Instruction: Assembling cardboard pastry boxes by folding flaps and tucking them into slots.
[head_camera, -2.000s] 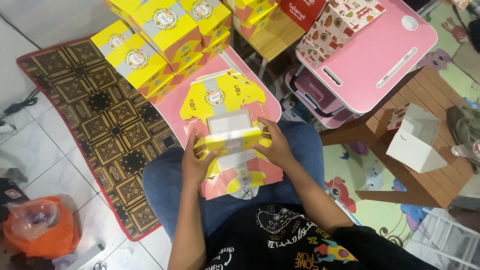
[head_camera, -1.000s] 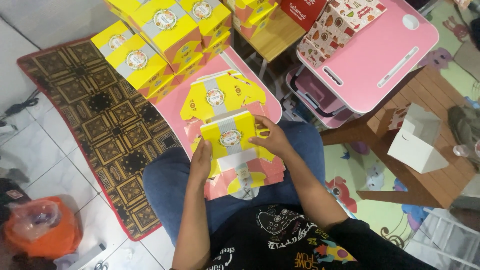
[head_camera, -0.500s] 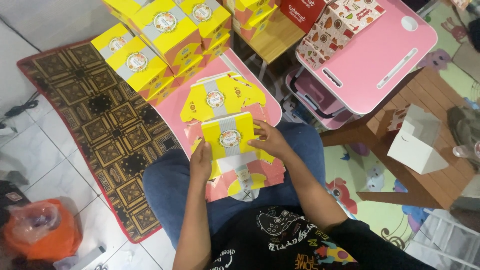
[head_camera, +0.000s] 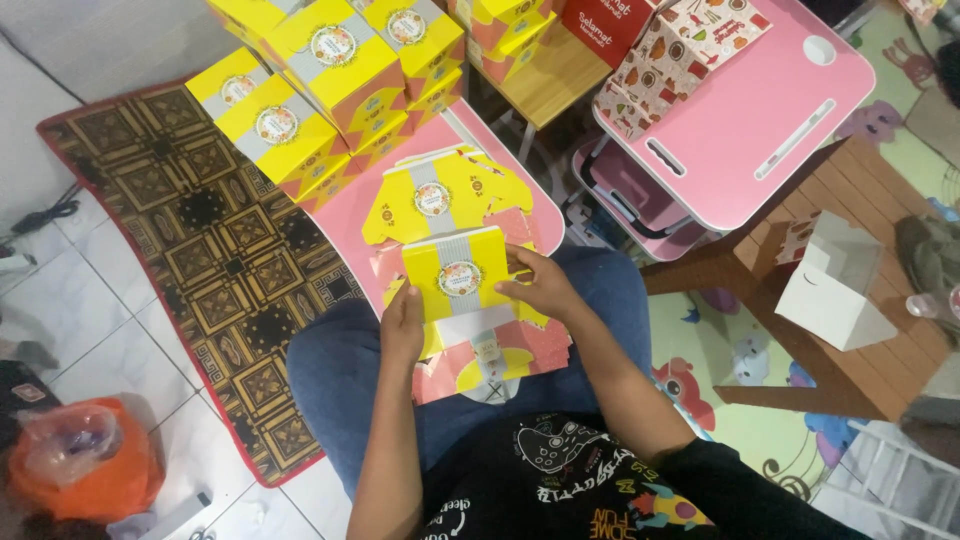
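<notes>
I sit cross-legged with a yellow and pink cardboard box (head_camera: 458, 275) held over my lap. Its lid, with a grey stripe and a round sticker, faces up. My left hand (head_camera: 402, 325) grips the box's left side. My right hand (head_camera: 540, 288) presses on its right side. Under the box a flat unfolded box blank (head_camera: 495, 365) lies on my jeans. Another flat yellow blank (head_camera: 440, 195) lies just beyond, on a pink low table (head_camera: 350, 215).
Several finished yellow boxes (head_camera: 300, 90) are stacked at the far end of the pink table. A patterned brown rug (head_camera: 215, 250) lies to the left, an orange plastic bag (head_camera: 85, 465) at lower left. A pink folding desk (head_camera: 760, 110) and a white box (head_camera: 840, 285) stand to the right.
The box was open with its white inside showing; now its lid is folded down and both hands press its sides. The hands have dropped slightly toward my lap.
</notes>
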